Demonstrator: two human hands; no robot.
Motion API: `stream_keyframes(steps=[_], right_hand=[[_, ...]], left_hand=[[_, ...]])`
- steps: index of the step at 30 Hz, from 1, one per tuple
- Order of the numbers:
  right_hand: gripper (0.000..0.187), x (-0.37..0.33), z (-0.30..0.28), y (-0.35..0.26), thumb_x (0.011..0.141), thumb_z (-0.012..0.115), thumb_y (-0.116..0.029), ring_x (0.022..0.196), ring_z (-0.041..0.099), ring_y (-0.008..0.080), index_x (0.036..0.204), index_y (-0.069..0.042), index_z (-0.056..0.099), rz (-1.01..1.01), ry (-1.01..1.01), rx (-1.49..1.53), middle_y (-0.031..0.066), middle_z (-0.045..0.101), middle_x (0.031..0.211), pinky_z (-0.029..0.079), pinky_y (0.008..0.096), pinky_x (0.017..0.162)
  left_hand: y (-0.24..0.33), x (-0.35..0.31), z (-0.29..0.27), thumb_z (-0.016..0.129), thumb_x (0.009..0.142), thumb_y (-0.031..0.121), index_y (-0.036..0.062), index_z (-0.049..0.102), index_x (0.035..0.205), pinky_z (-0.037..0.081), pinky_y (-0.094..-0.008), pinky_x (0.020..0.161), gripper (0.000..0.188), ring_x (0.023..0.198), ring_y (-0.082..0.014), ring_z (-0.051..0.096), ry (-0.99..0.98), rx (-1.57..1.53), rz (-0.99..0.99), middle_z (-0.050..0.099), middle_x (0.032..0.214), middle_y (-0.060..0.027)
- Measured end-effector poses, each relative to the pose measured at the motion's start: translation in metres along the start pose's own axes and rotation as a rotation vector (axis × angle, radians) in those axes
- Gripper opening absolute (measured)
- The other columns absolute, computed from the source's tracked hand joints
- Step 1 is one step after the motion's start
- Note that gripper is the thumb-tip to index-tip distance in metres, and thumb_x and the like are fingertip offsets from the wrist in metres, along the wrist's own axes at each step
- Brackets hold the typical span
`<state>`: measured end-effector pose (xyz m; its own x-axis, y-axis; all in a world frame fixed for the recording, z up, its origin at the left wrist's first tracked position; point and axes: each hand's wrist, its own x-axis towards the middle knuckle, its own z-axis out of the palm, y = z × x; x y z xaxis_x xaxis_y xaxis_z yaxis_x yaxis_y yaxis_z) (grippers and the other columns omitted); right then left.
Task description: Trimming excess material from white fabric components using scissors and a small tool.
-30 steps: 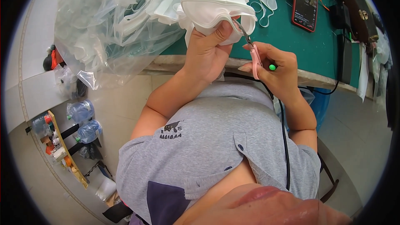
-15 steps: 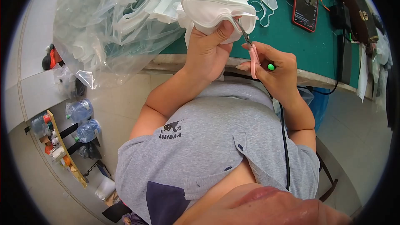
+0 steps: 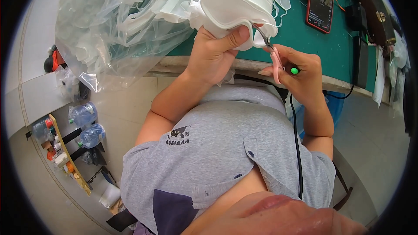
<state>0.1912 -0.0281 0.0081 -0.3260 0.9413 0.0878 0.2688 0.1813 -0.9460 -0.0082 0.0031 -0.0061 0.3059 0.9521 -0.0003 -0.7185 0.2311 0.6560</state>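
Note:
A white bra (image 3: 237,4) with smooth moulded cups and piped edges is in my left hand (image 3: 215,54), the thumb pressing on its near edge. My right hand (image 3: 302,72) has its fingers in the pink handles of a pair of small scissors (image 3: 277,63). The metal blades reach up to the bra's edge, partly hidden by the fabric. A bright green round tip (image 3: 294,71) shows beside the right palm; what it belongs to is hidden.
Left of my hands, a large clear plastic bag (image 3: 117,30) spills white pieces and straps over the green table (image 3: 300,39). A red-cased phone (image 3: 319,2) lies at the back right, near black cables and a dark case (image 3: 376,15). Water jugs (image 3: 91,135) stand lower left.
Both hands have shifted slightly, the right one to the right and down with the scissors. The bra has turned and moved right, showing more of a cup's face.

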Motion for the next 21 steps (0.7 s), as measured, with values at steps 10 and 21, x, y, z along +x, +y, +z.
stream_keyframes(steps=[10,21], right_hand=[[0.026,-0.002,-0.014,-0.004,0.078,0.065,0.007,0.070,0.067,0.0103,0.105,0.007,0.063,0.037,-0.056,-0.018,0.0054,0.066,0.073,0.049,0.0165,0.059],[0.031,0.006,-0.043,-0.017,0.071,0.074,0.002,0.062,0.058,0.0040,0.099,0.009,0.064,0.116,-0.265,-0.105,0.0046,0.062,0.066,0.047,0.0172,0.057]], left_hand=[[0.009,-0.002,0.008,0.070,0.081,0.006,0.0025,0.054,0.119,0.045,-0.0332,0.090,0.041,0.104,-0.0187,0.059,-0.045,0.172,0.007,0.063,0.110,-0.0086],[0.023,0.000,-0.005,0.074,0.075,0.002,0.0013,0.059,0.112,0.049,-0.0297,0.082,0.040,0.095,-0.0148,0.061,-0.072,0.417,-0.142,0.065,0.103,-0.0064]])
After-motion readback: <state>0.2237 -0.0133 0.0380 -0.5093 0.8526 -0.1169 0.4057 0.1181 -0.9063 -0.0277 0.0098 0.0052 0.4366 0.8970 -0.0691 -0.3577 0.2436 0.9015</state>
